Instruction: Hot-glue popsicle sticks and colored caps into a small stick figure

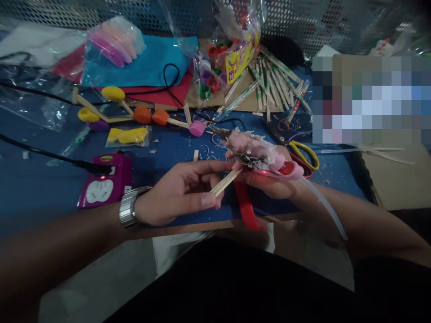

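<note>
My left hand (pixel 182 190), a metal watch (pixel 129 208) on its wrist, pinches a wooden stick (pixel 225 182) between thumb and fingers. My right hand (pixel 269 179) grips a pink and red glue gun (pixel 269 157) crusted with dried glue, a white glue rod (pixel 325 206) trailing from its back. The gun's tip points left over the stick's far end. Both hands hover above the near edge of the blue table (pixel 40 179).
A purple power strip (pixel 104 181) with a black cable lies left of my hands. Yellow-handled scissors (pixel 305 152), a pile of wooden sticks (pixel 276 85), a bag of coloured pieces (pixel 229 49), a stick-and-clay structure (pixel 134 114) and cardboard (pixel 393 175) surround them.
</note>
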`<state>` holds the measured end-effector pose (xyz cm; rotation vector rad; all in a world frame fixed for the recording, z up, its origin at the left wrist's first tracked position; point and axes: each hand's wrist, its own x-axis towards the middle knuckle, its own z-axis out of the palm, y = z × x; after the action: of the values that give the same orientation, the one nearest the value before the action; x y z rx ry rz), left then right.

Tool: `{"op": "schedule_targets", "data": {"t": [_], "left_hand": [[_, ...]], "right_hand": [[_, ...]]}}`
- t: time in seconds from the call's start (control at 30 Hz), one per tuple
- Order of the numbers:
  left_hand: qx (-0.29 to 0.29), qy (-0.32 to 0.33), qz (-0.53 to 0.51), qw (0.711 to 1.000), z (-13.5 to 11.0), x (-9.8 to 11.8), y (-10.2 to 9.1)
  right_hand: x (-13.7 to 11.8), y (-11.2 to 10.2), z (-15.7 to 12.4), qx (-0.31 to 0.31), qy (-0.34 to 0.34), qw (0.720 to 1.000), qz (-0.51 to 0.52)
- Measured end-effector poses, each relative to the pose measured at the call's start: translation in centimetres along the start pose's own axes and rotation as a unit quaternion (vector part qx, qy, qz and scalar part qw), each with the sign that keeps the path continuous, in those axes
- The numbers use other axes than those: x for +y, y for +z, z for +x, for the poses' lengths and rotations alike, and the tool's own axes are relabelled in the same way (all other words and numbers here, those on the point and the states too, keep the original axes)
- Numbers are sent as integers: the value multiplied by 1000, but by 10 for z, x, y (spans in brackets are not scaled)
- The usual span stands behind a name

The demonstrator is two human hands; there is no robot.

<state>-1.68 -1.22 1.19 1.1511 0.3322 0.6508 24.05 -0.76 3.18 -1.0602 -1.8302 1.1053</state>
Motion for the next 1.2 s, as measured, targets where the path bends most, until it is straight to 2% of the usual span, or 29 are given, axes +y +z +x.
{"op": "schedule_targets", "data": {"t": [0.1, 0.2, 0.27, 0.33, 0.43, 0.53, 0.67, 0.9, 1.2], "left_hand": [[31, 12, -18, 999, 1, -1, 1], [120, 44, -29, 991, 5, -3, 1], [187, 48, -34, 981, 7, -4, 0], [221, 39, -38, 974, 9, -5, -1], [222, 33, -47, 973, 11, -5, -1], [220, 32, -57, 973, 11, -4, -1], [207, 35, -58, 976, 11, -3, -1], [197, 41, -56, 978, 10, -3, -2], [184, 47, -65, 980, 10, -4, -4]], "right_hand": [[8, 0, -2, -13, -21, 1000, -9], [15, 2, -1, -2, 56, 984, 168], [15, 5, 3, 63, 84, 962, 253], [12, 8, 8, 128, 100, 943, 289], [5, 10, 14, 176, 109, 935, 289], [3, 11, 15, 182, 111, 934, 288], [6, 11, 13, 176, 119, 935, 283], [10, 10, 11, 139, 104, 960, 221], [12, 11, 9, 133, 94, 958, 234]]}}
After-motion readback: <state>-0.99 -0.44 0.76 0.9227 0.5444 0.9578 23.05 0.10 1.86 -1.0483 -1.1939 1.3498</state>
